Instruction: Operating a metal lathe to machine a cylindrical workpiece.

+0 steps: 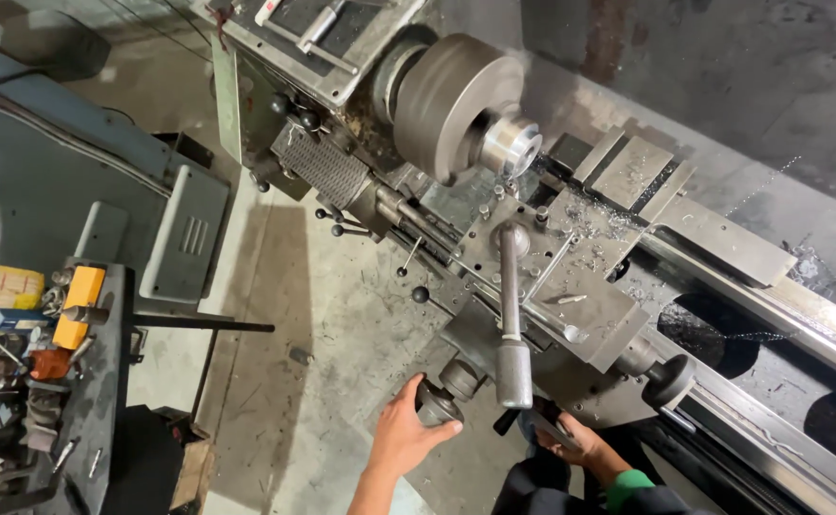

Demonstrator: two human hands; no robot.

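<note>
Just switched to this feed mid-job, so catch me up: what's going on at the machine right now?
A person stands at a metal lathe, seen from above. Their left hand wraps its fingers around a round handwheel on the carriage front. Their right hand rests low by a dark lever beneath the long tool-post handle. A shiny cylindrical workpiece sits in the chuck, with metal chips on the carriage. A cluttered bench stands to the left.

You stand in machine workshop. Metal lathe (532, 248) fills view: chuck (456, 105), carriage strewn with swarf (590, 224). Stained concrete floor (313, 334). Cluttered tool bench (46, 381) at your left.
</note>
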